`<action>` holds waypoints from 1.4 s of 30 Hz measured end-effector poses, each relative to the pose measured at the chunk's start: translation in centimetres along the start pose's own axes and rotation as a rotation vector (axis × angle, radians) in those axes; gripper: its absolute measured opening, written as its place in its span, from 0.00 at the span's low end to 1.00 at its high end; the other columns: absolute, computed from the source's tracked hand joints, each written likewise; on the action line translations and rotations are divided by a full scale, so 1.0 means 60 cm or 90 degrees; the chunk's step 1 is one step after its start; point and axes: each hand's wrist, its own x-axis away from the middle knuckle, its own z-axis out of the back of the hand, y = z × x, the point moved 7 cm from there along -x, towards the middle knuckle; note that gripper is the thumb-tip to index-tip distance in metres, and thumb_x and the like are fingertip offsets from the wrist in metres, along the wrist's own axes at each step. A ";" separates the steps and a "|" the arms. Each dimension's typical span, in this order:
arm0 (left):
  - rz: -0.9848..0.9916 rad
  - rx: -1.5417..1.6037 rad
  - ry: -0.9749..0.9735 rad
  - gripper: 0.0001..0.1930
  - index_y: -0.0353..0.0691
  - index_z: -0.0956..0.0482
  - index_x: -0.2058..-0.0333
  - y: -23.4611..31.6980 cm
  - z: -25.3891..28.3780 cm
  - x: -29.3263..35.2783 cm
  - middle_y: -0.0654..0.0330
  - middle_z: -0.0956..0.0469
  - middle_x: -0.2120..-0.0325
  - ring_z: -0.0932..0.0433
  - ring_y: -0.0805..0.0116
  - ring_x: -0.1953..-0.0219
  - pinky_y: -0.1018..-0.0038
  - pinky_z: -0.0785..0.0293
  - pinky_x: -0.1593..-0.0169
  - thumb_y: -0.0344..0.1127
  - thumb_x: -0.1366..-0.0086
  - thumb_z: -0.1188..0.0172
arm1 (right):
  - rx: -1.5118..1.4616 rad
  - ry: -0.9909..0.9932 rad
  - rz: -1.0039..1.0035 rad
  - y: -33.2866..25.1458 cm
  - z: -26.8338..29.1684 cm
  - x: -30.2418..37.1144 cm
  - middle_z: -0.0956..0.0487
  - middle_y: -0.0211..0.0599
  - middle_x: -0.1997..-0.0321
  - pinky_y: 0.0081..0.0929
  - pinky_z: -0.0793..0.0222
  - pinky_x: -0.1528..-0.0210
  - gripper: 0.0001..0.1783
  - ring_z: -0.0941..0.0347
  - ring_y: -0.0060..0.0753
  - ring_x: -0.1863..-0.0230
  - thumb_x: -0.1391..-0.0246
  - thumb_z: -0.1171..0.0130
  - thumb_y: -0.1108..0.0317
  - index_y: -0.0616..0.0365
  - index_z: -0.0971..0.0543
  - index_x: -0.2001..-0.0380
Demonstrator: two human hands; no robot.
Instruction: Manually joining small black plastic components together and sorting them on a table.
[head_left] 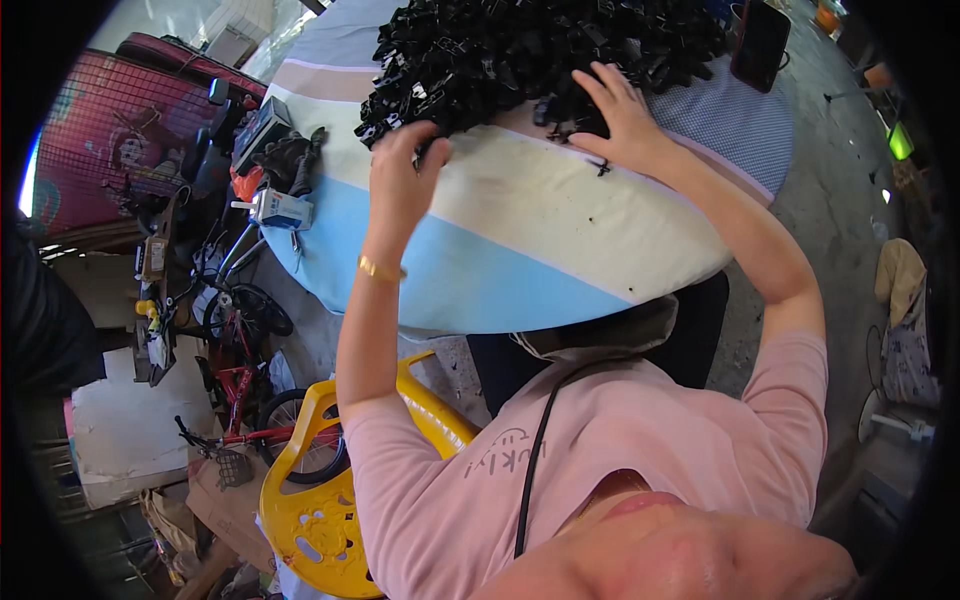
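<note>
A large heap of small black pieces with shiny bits covers the far part of the cloth-covered table. Their exact kind is too small to make out. My left hand is at the heap's near left edge, fingers bent and thumb apart, with nothing visible in it. Over the near right side of the heap, my right hand has its fingers spread and appears to hold nothing. A few loose black bits lie on the cloth just below the right hand.
A dark phone stands upright at the table's far right. Small boxes and a dark crumpled item sit along the left edge. On the floor to the left are a yellow plastic chair and a red bicycle.
</note>
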 end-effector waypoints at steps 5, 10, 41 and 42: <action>0.158 -0.241 0.090 0.35 0.44 0.34 0.45 -0.077 -0.069 -0.061 0.47 0.38 0.45 0.41 0.40 0.45 0.52 0.42 0.44 0.60 0.46 0.44 | 0.089 -0.043 0.037 -0.038 -0.026 -0.040 0.40 0.44 0.39 0.54 0.56 0.38 0.36 0.50 0.47 0.36 0.54 0.41 0.51 0.50 0.38 0.42; 0.121 -0.233 0.154 0.29 0.40 0.34 0.47 -0.028 -0.109 -0.054 0.49 0.36 0.50 0.40 0.44 0.50 0.49 0.40 0.50 0.50 0.43 0.46 | 0.052 -0.004 0.032 -0.030 -0.005 -0.056 0.25 0.37 0.54 0.46 0.49 0.40 0.23 0.35 0.39 0.47 0.55 0.40 0.56 0.54 0.25 0.55; 0.159 0.861 -0.078 0.09 0.33 0.29 0.58 0.099 -0.134 -0.026 0.65 0.27 0.71 0.29 0.77 0.70 0.79 0.30 0.66 0.27 0.37 0.49 | -0.660 0.037 -0.064 -0.099 0.057 -0.054 0.23 0.35 0.60 0.22 0.29 0.53 0.22 0.26 0.25 0.59 0.54 0.40 0.80 0.64 0.29 0.53; 0.169 0.884 -0.132 0.08 0.33 0.29 0.59 0.103 -0.145 -0.022 0.64 0.27 0.71 0.29 0.77 0.70 0.78 0.30 0.65 0.28 0.37 0.49 | -0.661 0.038 -0.065 -0.103 0.056 -0.050 0.23 0.35 0.60 0.22 0.29 0.53 0.22 0.26 0.25 0.59 0.54 0.40 0.80 0.64 0.29 0.53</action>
